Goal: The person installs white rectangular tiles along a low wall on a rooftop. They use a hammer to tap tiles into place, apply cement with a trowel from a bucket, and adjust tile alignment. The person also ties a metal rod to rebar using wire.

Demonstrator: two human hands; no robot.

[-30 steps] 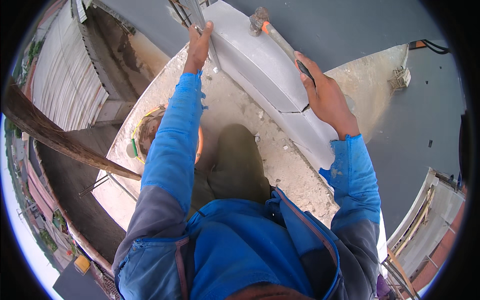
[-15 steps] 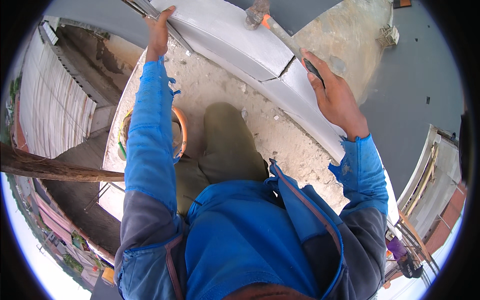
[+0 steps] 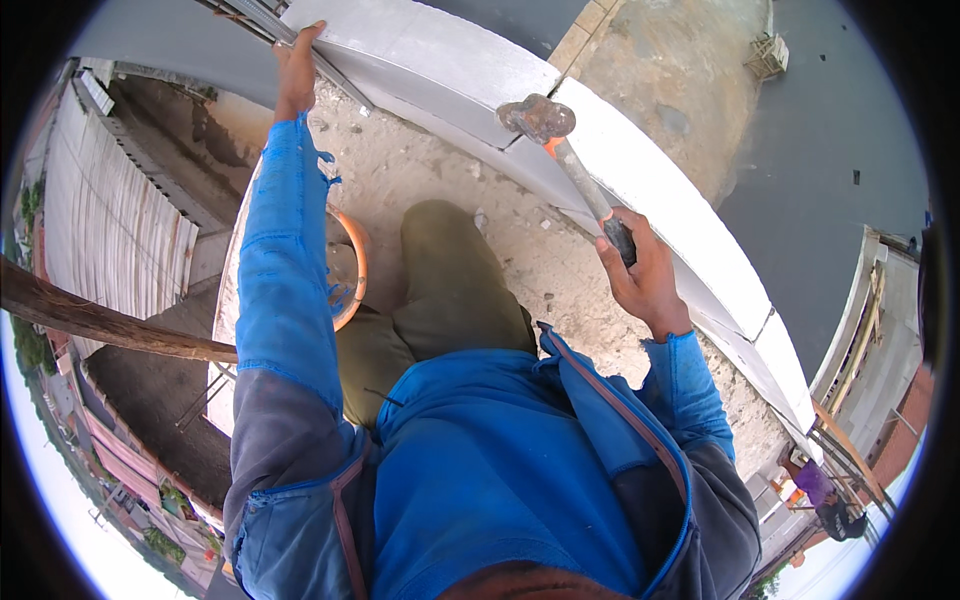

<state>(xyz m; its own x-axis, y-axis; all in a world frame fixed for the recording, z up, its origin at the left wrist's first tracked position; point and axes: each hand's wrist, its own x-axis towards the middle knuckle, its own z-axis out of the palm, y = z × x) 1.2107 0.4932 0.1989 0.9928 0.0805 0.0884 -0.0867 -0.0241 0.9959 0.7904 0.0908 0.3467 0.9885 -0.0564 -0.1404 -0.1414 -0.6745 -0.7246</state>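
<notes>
My right hand [image 3: 648,278] is closed around the black grip of a club hammer [image 3: 580,180]. The hammer's worn, dirt-caked steel head is over the joint between two white blocks of a low curved wall [image 3: 440,60]; I cannot tell whether it touches them. Orange shows where head and handle meet. At the upper left, my left arm is stretched out and my left hand [image 3: 298,68] grips a grey metal profile [image 3: 262,22] at the wall's end. Its thumb points toward the block's edge, and its other fingers are partly hidden.
I kneel on a rough concrete ledge [image 3: 560,290] strewn with crumbs. Behind my left arm stands an orange-rimmed bucket [image 3: 354,262]. A wooden pole [image 3: 120,325] juts in from the left. Beyond the ledge lie a corrugated roof [image 3: 110,200], lower ground and, at lower right, a person [image 3: 818,490].
My right hand has drawn back toward my body with the hammer, and the hammer's head now lies closer to me over the block joint. My left hand keeps its hold.
</notes>
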